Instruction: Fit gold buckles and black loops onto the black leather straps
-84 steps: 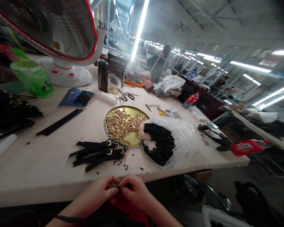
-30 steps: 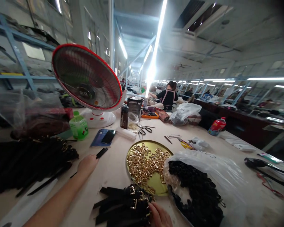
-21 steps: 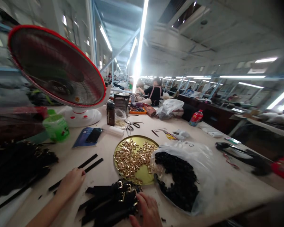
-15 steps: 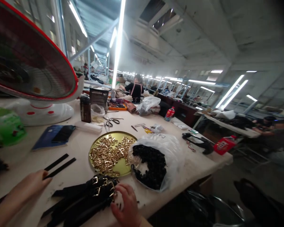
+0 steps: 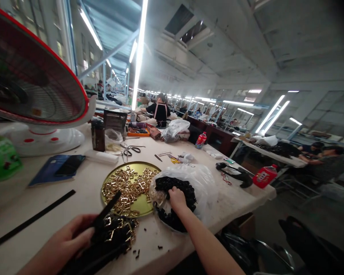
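Note:
My left hand (image 5: 70, 238) is closed round a thin black strap (image 5: 107, 209), lifted just above the pile of black buckled straps (image 5: 114, 238) at the near edge of the table. My right hand (image 5: 177, 198) reaches into the clear plastic bag (image 5: 200, 179), its fingers curled down among the small black loops (image 5: 172, 219); what they grip is hidden. Between the two hands sits a round gold tray (image 5: 147, 204) heaped with gold buckles (image 5: 126, 187).
A second black strap (image 5: 31, 220) lies on the table (image 5: 80, 183) at left. Behind stand a red-rimmed fan (image 5: 31, 76), a green container (image 5: 1, 158), a blue notebook with a phone (image 5: 57, 168), a dark bottle (image 5: 97, 135) and scissors (image 5: 132, 149). A person (image 5: 160, 110) works far down the table.
My left hand drew back from the far left with one black strap, leaving the other lying there. My right hand left the buckled straps and went into the bag of black loops.

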Demonstrator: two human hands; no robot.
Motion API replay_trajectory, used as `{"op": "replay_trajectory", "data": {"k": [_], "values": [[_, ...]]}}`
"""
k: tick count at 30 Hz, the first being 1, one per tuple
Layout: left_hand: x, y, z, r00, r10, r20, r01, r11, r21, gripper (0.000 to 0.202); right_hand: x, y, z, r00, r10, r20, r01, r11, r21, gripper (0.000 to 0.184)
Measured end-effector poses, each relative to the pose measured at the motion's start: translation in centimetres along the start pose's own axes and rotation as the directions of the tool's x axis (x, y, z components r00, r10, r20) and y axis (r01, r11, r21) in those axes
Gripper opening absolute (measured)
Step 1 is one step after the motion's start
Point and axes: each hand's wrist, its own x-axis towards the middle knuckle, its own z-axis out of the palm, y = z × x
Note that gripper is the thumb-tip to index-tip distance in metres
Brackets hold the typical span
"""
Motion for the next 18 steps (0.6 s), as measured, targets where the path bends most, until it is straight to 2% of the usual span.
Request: {"op": "replay_trajectory", "data": {"k": [1,3,5,7,10,12,13,14,15,17,18], "values": [[-1.2,0.7,2.0,0.999,-0.034,0.041,0.039,0.993,-0.109,0.041,0.1,0.0,0.2,1.000,-0.003,0.021,0.003,1.000,0.000,0.020],[-3.2,1.6,5.4,0.979,-0.158,0.131,0.192,0.931,-0.311,0.036,0.0,0.1,0.4,0.998,-0.008,0.055,0.007,1.000,0.019,0.020],[-4.3,1.9,7.6,0.945,-0.228,0.233,0.310,0.851,-0.424,0.035,-0.4,0.4,-0.1,0.997,-0.006,0.080,0.001,0.999,0.054,0.018],[-4.7,2.0,8.7,0.916,-0.251,0.313,0.382,0.784,-0.489,0.035,-1.2,0.5,-1.0,0.996,0.005,0.091,-0.015,0.994,0.104,0.018],[-4.7,1.8,9.4,0.879,-0.251,0.406,0.455,0.700,-0.551,0.036,-3.5,-0.5,-2.5,0.993,0.012,0.114,-0.035,0.979,0.201,0.014],[-4.7,1.6,9.6,0.863,-0.246,0.440,0.480,0.669,-0.568,0.036,-5.8,-2.0,-3.0,0.982,0.011,0.190,-0.074,0.942,0.329,0.017],[-4.8,1.5,9.7,0.860,-0.245,0.448,0.487,0.659,-0.574,0.036,-7.1,-3.0,-3.1,0.966,0.009,0.260,-0.125,0.892,0.434,0.021],[-5.0,1.5,9.8,0.856,-0.245,0.456,0.494,0.650,-0.577,0.035,-8.3,-3.9,-3.2,0.928,0.004,0.372,-0.251,0.745,0.618,0.026],[-5.1,1.4,9.9,0.854,-0.242,0.461,0.497,0.642,-0.584,0.035,-9.5,-4.9,-3.1,0.889,-0.013,0.457,-0.372,0.561,0.740,0.029],[-5.5,1.2,10.1,0.855,-0.239,0.461,0.500,0.615,-0.609,0.035,-11.5,-6.7,-2.9,0.824,-0.055,0.564,-0.542,0.211,0.813,0.034],[-5.7,1.1,10.1,0.857,-0.239,0.456,0.500,0.599,-0.626,0.035,-12.3,-7.4,-2.7,0.801,-0.061,0.595,-0.589,0.095,0.802,0.034]]}}
